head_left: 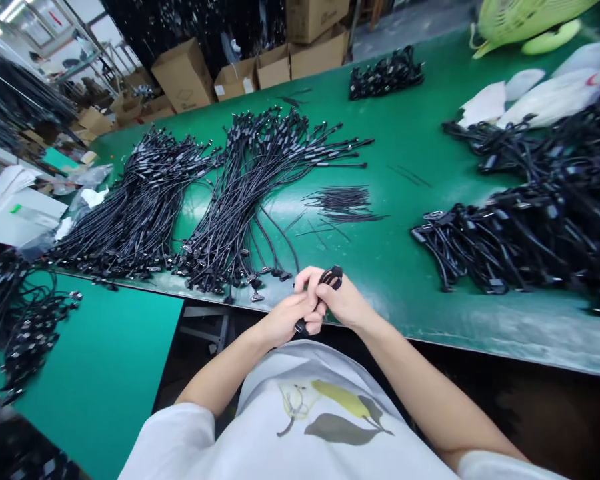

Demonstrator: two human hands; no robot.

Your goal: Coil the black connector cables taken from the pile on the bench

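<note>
Close to my body at the table's front edge, my left hand and my right hand meet around one coiled black cable. Both are closed on it. The cable's loops stick out above my right thumb, and a connector end shows below the left fingers. Most of the coil is hidden by my fingers. Just beyond lies a small pile of thin black ties. To its left, loose straight cables are heaped, with a second heap of cables farther left. Bundled coiled cables are piled at the right.
The green table runs across the view. A small stack of bundled cables sits at its back. Cardboard boxes stand behind it. More cables lie on a lower green surface at the left. A yellow-green basket is at the upper right.
</note>
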